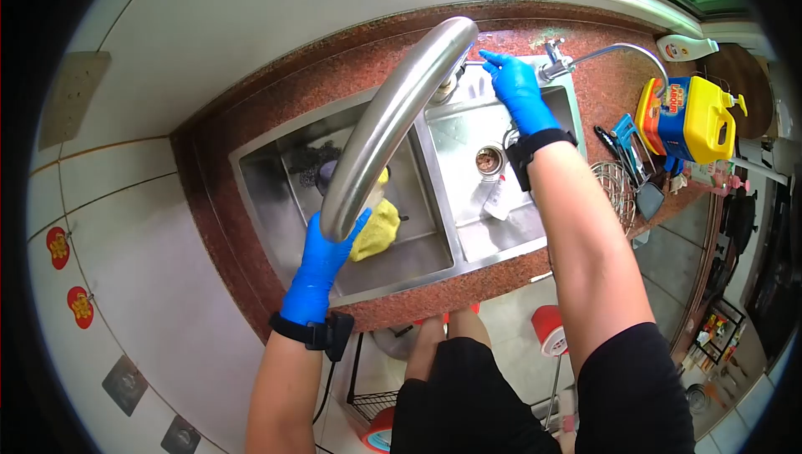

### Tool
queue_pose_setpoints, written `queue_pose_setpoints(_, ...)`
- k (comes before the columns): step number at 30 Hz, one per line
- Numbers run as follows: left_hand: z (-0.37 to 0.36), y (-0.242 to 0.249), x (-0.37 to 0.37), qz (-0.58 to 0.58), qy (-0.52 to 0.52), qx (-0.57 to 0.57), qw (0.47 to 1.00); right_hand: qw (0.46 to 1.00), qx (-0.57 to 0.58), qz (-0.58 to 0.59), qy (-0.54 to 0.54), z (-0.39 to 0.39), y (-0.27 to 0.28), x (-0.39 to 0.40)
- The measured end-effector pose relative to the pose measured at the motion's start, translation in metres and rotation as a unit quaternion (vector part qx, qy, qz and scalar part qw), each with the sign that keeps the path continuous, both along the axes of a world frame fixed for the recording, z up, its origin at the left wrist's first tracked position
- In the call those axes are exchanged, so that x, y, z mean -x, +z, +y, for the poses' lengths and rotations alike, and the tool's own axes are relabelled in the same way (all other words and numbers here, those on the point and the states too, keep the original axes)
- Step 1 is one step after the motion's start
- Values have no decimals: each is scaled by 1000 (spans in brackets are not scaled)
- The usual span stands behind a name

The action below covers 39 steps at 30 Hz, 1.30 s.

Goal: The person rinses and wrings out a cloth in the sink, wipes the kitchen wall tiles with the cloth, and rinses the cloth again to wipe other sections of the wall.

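My left hand, in a blue glove, is over the left sink basin, beside the curved steel faucet and a yellow cloth. The faucet spout covers part of this hand, and whether it holds anything is hidden. My right hand, also blue-gloved, reaches to the faucet's base behind the right basin. Its fingertips are at a thin lever by the base, with the index finger stretched out. A dark mesh item lies in the left basin, near a partly hidden dark round object.
On the counter's right stand a yellow detergent jug, a white bottle, a wire rack and a small tap. A drain and a white packet are in the right basin. A red stool is below.
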<state>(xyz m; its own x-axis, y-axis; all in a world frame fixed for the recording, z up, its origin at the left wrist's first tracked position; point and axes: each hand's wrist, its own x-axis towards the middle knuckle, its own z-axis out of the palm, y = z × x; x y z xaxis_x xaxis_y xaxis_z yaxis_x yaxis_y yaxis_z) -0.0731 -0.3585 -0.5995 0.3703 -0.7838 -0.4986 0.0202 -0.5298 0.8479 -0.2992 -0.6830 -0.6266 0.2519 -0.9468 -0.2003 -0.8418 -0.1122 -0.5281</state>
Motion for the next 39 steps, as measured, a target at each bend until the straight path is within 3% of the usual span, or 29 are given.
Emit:
queue_pose_setpoints(1, -3, 1, 2, -20, -5, 7, 1000, 990, 128, 55, 22, 14, 3, -1)
queue_pose_setpoints(3, -11, 12, 2, -43, -44, 2, 998, 949, 304, -69, 40, 46, 7, -3)
queue_pose_setpoints(4, -14, 17, 2, -43, -43, -10, 998, 969, 200, -125, 69, 76, 22, -8)
queue_pose_setpoints(6, -18, 20, -2, -73, -64, -29, 995, 956, 122, -218, 152, 137, 39, -34)
queue_pose_setpoints(7, -23, 29, -4, -128, -106, 7, 986, 933, 149, -257, 203, 161, 40, -53)
queue_pose_setpoints(9, -39, 54, -8, -234, -190, 83, 950, 909, 164, -217, 314, 184, 55, -72)
queue_pose_setpoints(12, -40, 58, -22, -333, -259, -19, 906, 914, -7, -289, 283, 189, 33, -90)
queue_pose_setpoints(15, -32, 47, -25, -398, -171, 28, 901, 931, -244, -252, 96, 201, 44, -86)
queue_pose_setpoints(19, -26, 28, 9, -298, -64, 91, 948, 961, -172, -178, 128, 218, 45, -66)
queue_pose_setpoints(20, -28, 33, 13, -282, -58, 86, 954, 961, -142, -153, 183, 218, 43, -60)
queue_pose_setpoints(21, -31, 37, 15, -266, -52, 82, 959, 959, -118, -190, 174, 220, 40, -55)
queue_pose_setpoints(22, -33, 35, 17, -176, 28, 79, 981, 956, -93, -225, 164, 223, 41, -52)
queue_pose_setpoints(23, -29, 30, 13, -191, 8, 54, 980, 950, -68, -261, 154, 226, 43, -50)
queue_pose_setpoints(25, -23, 24, 3, -221, -32, 5, 975, 961, -67, -249, 98, 235, 50, -54)
queue_pose_setpoints(29, -28, 28, 19, -68, 48, 10, 996, 983, 18, -181, 36, 238, 45, -55)
queue_pose_setpoints(30, -34, 31, 26, -30, 84, 24, 996, 987, -55, -149, 22, 238, 46, -51)
queue_pose_setpoints(32, -43, 44, 38, -24, 144, 85, 986, 933, -187, -305, -47, 245, 46, -57)
queue_pose_setpoints(33, -43, 50, 41, 6, 131, 56, 990, 888, -250, -377, -81, 250, 45, -60)
queue_pose_setpoints(34, -41, 55, 45, 38, 117, 27, 992, 774, -367, -489, -166, 251, 54, -69)
queue_pose_setpoints(37, -10, 70, 59, 224, 122, -42, 966, 703, -442, -528, -178, 239, 75, -82)
queue_pose_setpoints(38, -5, 79, 52, 257, 136, -75, 954, 759, -353, -532, -129, 235, 57, -90)
queue_pose_setpoints(39, -2, 83, 46, 288, 148, -109, 940, 812, -334, -467, -108, 236, 43, -95)
